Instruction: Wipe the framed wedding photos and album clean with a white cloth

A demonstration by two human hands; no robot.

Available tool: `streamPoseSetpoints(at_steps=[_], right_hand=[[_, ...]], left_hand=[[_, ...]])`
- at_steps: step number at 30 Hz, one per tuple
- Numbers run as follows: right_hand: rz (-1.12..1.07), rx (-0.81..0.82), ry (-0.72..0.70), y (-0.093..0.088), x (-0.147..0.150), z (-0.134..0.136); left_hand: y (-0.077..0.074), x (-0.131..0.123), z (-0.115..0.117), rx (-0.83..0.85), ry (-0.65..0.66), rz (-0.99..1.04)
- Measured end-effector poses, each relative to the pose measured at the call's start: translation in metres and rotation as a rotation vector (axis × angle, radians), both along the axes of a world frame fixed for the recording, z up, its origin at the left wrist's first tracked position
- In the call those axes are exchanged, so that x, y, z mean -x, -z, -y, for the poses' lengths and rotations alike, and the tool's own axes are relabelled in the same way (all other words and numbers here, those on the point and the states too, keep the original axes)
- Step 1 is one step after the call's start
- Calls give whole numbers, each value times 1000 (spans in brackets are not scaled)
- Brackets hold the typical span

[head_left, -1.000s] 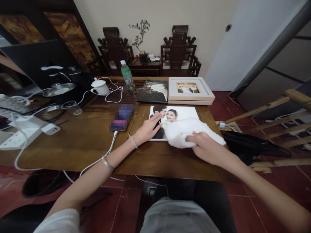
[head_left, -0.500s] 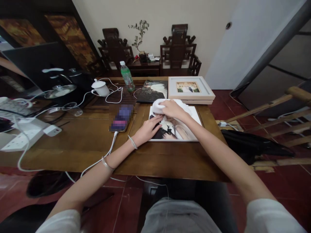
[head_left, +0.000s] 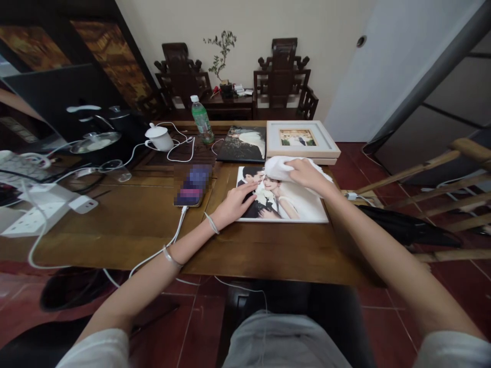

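A white-edged photo panel (head_left: 286, 202) with a picture of a couple lies flat on the brown wooden table (head_left: 245, 250). My left hand (head_left: 235, 204) rests on its left edge, fingers stretched out over the picture. Bunched in my right hand (head_left: 305, 174) is a white cloth (head_left: 276, 167), pressed on the upper right part of the panel. The cloth and my right hand cover the panel's top right corner.
Behind the panel lie a dark photo panel (head_left: 241, 144) and a pale framed photo (head_left: 299, 138). To the left are a phone (head_left: 193, 186) on a cable, a green bottle (head_left: 202, 120), a lidded white cup (head_left: 159, 138), a plastic cup (head_left: 117, 171) and a white power strip (head_left: 36, 212).
My right hand has slid the cloth to the right across the panel, uncovering the couple's faces. My left hand stays nearly in place at the left edge.
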State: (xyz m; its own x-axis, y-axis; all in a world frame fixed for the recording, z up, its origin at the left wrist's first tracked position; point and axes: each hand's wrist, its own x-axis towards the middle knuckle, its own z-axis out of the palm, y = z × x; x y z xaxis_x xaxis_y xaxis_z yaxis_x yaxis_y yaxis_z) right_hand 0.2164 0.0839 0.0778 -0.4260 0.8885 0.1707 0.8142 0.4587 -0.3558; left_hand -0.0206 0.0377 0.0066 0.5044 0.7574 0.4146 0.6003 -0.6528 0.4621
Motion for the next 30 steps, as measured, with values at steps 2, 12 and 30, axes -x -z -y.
streamPoseSetpoints(at_steps=[2, 12, 30], right_hand=[[3, -32, 59, 6, -21, -2], [124, -44, 77, 19, -41, 79], [59, -14, -34, 7, -40, 65]], left_hand=[[-3, -1, 1, 8, -11, 11], [-3, -3, 3, 41, -32, 30], [4, 2, -3, 82, -72, -108]])
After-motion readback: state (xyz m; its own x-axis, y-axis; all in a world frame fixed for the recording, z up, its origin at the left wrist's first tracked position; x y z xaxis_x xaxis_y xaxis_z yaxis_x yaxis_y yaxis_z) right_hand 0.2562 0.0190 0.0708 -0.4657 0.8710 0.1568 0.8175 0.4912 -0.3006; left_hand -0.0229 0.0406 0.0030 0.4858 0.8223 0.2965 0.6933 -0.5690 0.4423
